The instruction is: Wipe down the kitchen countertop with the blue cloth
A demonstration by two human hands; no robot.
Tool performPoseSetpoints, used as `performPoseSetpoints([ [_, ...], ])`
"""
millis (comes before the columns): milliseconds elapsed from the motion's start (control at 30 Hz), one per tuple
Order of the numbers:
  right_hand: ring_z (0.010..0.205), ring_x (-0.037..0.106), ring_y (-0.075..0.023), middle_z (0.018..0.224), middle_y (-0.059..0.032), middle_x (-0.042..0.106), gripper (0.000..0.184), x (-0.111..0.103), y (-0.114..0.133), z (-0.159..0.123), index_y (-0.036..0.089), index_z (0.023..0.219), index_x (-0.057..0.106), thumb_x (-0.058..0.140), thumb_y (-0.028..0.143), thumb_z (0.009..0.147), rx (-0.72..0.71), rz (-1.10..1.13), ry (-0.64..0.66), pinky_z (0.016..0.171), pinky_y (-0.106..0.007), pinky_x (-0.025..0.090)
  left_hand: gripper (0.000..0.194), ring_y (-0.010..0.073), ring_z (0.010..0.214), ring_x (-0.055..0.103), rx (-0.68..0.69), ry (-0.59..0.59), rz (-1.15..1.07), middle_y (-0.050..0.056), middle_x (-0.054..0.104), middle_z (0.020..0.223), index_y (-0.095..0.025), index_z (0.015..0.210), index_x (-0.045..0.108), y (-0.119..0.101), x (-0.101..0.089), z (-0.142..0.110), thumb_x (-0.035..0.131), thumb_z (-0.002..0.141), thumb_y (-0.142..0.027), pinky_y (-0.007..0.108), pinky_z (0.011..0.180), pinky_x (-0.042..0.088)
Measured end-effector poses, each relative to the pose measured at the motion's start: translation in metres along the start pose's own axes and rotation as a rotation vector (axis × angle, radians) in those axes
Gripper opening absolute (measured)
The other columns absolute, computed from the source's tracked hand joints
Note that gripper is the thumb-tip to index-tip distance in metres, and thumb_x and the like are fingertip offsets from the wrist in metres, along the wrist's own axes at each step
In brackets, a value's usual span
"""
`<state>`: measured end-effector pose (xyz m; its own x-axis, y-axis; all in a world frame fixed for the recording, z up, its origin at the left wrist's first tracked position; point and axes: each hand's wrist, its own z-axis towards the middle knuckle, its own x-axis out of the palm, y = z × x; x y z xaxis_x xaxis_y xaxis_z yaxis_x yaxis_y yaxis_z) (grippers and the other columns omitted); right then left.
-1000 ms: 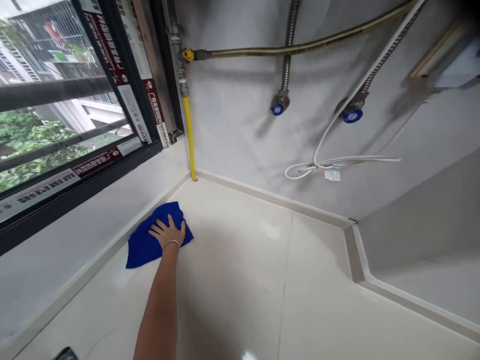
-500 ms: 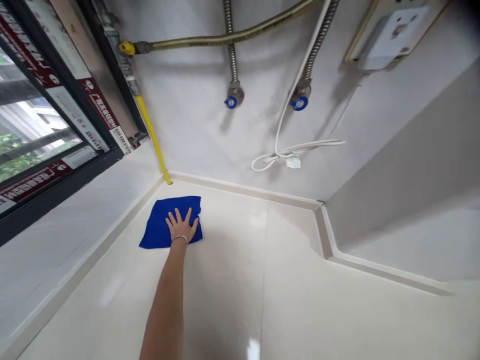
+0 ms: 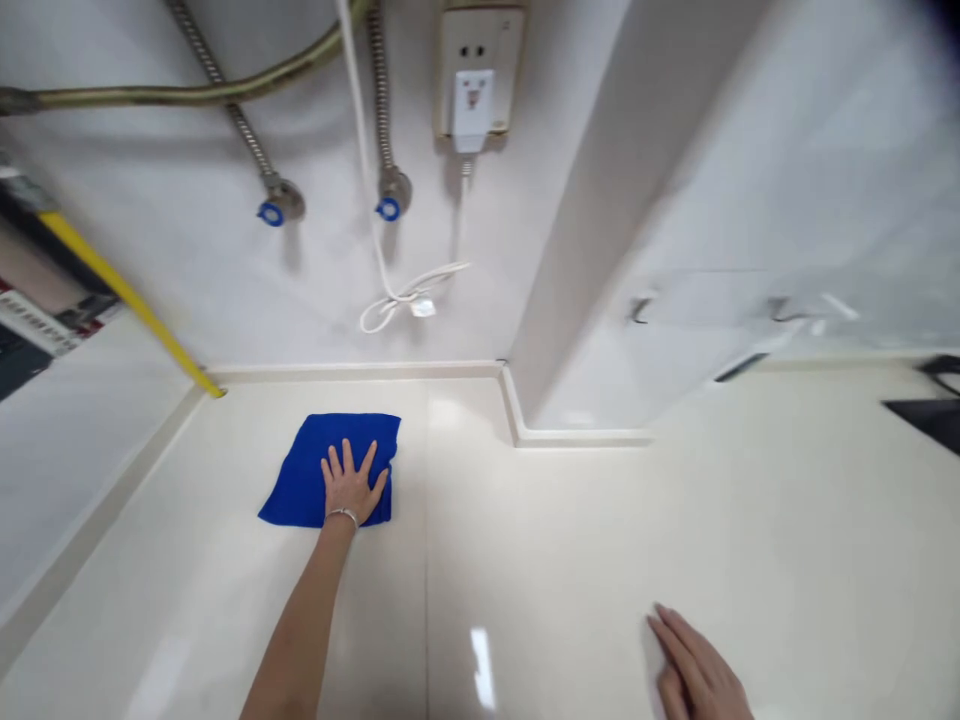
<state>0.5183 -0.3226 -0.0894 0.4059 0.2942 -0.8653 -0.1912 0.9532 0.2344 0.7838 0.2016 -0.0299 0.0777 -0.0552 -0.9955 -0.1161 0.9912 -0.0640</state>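
Note:
A blue cloth point(image 3: 300, 470) lies spread flat on the pale countertop point(image 3: 570, 540), left of its seam. My left hand point(image 3: 352, 487), with a bracelet at the wrist, presses palm down on the right half of the cloth. Its fingers are spread and wrapped round nothing. At the lower right edge of the view, my right hand point(image 3: 697, 670) is partly in the picture. Its fingers are stretched out close together, the thumb sits a little below them, and I see nothing in it.
A raised lip point(image 3: 352, 370) runs along the wall and around a jutting pillar point(image 3: 570, 330). The yellow pipe point(image 3: 135, 305) enters the counter at the back left corner. Looped white cable point(image 3: 397, 305) hangs below the valves and socket point(image 3: 480, 70). A dark object point(image 3: 930, 415) lies far right.
The view has turned to the right. My left hand and the blue cloth have slid right, away from the yellow pipe and closer to the seam. My right hand has come into view.

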Motion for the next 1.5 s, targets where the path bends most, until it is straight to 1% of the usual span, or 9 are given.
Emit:
performPoseSetpoints([
  [200,0.135,0.053,-0.0284,0.147,-0.0081,0.054,0.059,-0.003,0.02,0.009,0.027,0.149,0.041,0.048,0.021,0.091,0.013,-0.021,-0.027,0.111,-0.052,0.05,0.067,0.0441,0.154,-0.001,0.216,0.007,-0.024,0.01,0.015,0.169,-0.036,0.154,0.03,-0.098,0.009,-0.033,0.046,0.092,-0.057,0.064,0.123,0.011],
  [467,0.139,0.048,-0.0251,0.147,-0.0093,0.055,0.057,-0.007,0.024,0.018,0.023,0.144,0.047,0.047,0.011,0.088,0.047,0.015,-0.071,0.113,-0.052,0.049,0.067,0.0446,0.154,0.003,0.54,-0.004,-0.224,0.008,0.017,0.169,-0.036,0.151,0.036,-0.234,0.016,-0.111,0.055,0.087,-0.048,0.067,0.123,0.013],
  [600,0.139,0.048,-0.0249,0.145,-0.0106,0.056,0.054,-0.011,0.026,0.022,0.021,0.139,0.052,0.046,0.009,0.087,0.088,0.062,-0.078,0.113,-0.053,0.048,0.072,0.0453,0.153,0.006,0.674,0.008,-0.286,0.009,0.018,0.168,-0.037,0.151,0.034,-0.282,0.022,-0.149,0.059,0.085,-0.053,0.068,0.122,0.018],
  [700,0.138,0.049,-0.0247,0.144,-0.0113,0.057,0.053,-0.012,0.025,0.024,0.021,0.138,0.054,0.045,0.008,0.087,0.092,0.077,-0.093,0.112,-0.053,0.049,0.073,0.0447,0.153,0.009,0.737,0.014,-0.316,0.009,0.018,0.168,-0.039,0.151,0.033,-0.3,0.025,-0.169,0.059,0.085,-0.056,0.068,0.121,0.021],
  [933,0.135,0.052,-0.0241,0.139,-0.0122,0.061,0.053,-0.013,0.026,0.025,0.02,0.136,0.054,0.045,0.007,0.086,0.083,0.068,-0.142,0.112,-0.052,0.049,0.067,0.0405,0.152,0.02,0.835,0.018,-0.303,0.009,0.028,0.165,-0.043,0.149,0.033,-0.282,0.024,-0.191,0.055,0.087,-0.055,0.064,0.119,0.031],
  [1100,0.133,0.054,-0.0238,0.136,-0.0117,0.063,0.057,-0.011,0.024,0.026,0.02,0.137,0.053,0.045,0.004,0.083,0.046,0.053,-0.173,0.11,-0.052,0.051,0.065,0.0367,0.15,0.029,0.876,-0.132,-0.231,0.007,0.032,0.163,-0.045,0.15,0.031,-0.239,0.029,-0.206,0.054,0.089,-0.048,0.059,0.116,0.039],
  [1267,0.135,0.052,-0.0229,0.138,-0.0113,0.062,0.054,-0.007,0.022,0.022,0.02,0.136,0.054,0.046,0.005,0.085,0.057,0.056,-0.172,0.11,-0.053,0.051,0.068,0.0366,0.15,0.028,0.82,-0.319,-0.136,0.008,0.032,0.164,-0.039,0.154,0.028,-0.179,0.033,-0.22,0.052,0.09,-0.037,0.057,0.11,0.044],
  [1400,0.136,0.052,-0.0234,0.14,-0.011,0.06,0.053,-0.003,0.022,0.019,0.021,0.136,0.054,0.047,0.006,0.086,0.068,0.067,-0.178,0.11,-0.054,0.051,0.072,0.0381,0.151,0.025,0.833,-0.336,-0.089,0.009,0.029,0.165,-0.038,0.154,0.028,-0.138,0.029,-0.233,0.056,0.088,-0.037,0.057,0.111,0.043],
  [1500,0.135,0.052,-0.0239,0.141,-0.0105,0.06,0.053,-0.002,0.021,0.018,0.021,0.137,0.054,0.047,0.007,0.086,0.064,0.06,-0.184,0.109,-0.054,0.051,0.073,0.0403,0.152,0.022,0.881,-0.298,-0.064,0.009,0.025,0.167,-0.042,0.154,0.027,-0.137,0.02,-0.237,0.058,0.087,-0.036,0.059,0.112,0.041],
])
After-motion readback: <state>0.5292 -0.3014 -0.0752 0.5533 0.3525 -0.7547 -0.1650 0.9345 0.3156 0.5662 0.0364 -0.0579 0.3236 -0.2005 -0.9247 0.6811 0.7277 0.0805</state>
